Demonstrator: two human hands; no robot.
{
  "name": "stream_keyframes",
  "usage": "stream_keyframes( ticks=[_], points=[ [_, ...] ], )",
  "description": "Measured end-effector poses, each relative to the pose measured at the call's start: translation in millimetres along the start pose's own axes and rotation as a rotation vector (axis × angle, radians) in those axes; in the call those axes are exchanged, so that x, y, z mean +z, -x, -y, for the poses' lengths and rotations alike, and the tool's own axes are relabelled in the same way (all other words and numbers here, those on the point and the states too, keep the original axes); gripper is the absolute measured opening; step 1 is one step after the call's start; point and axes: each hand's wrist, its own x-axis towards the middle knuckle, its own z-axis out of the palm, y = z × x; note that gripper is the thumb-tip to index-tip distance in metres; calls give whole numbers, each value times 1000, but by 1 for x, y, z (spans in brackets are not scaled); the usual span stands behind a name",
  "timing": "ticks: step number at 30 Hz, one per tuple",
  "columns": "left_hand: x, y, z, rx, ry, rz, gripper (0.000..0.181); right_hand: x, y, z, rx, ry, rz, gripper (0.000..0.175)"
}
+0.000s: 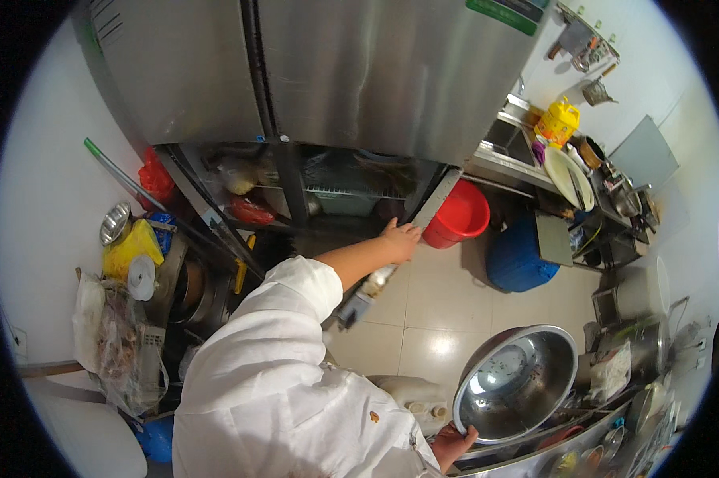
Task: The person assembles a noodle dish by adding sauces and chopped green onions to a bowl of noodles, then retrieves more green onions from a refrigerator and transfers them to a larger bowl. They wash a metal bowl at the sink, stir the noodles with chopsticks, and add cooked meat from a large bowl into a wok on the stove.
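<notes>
In front of me stands a stainless steel upright refrigerator [365, 71] with its lower compartment exposed. My left hand [400, 240] reaches across and lies against the edge of the open lower refrigerator door [436, 200], fingers extended. Inside are a red plastic bag [252, 211], a pale green basket [344, 204] and other bagged items too dim to name. Down at the right, my right hand [453, 445] grips the rim of a large stainless steel basin [518, 382]. The basin is tilted, its inside towards me, with small green bits on its bottom.
A red bucket [458, 215] and a blue barrel [518, 254] stand on the tiled floor [434, 310] at the right. Beyond them is a sink [506, 140] with a yellow jug [558, 121]. Bags and a metal bowl [115, 223] crowd the left. A plastic canister [413, 397] stands near the basin.
</notes>
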Motion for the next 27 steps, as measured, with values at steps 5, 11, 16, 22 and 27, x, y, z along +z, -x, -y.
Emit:
stream_keyframes(
  ticks=[5, 11, 16, 22, 27],
  points=[
    [9, 28, 76, -97, 80, -34, 60, 59, -1, -20, 29, 77, 128, 17],
    [13, 68, 172, -243, 139, -96, 49, 137, -8, -64, -36, 140, 110, 21],
    [34, 109, 334, -833, 527, -452, 22, 200, -5, -121, 151, 57, 288, 41],
    [117, 132, 477, -1215, 692, -529, 37, 262, 3, -156, 196, -61, 335, 65],
    [223, 134, 550, -1480, 344, -166, 60, 275, 3, -161, 147, -70, 238, 65]
  ],
)
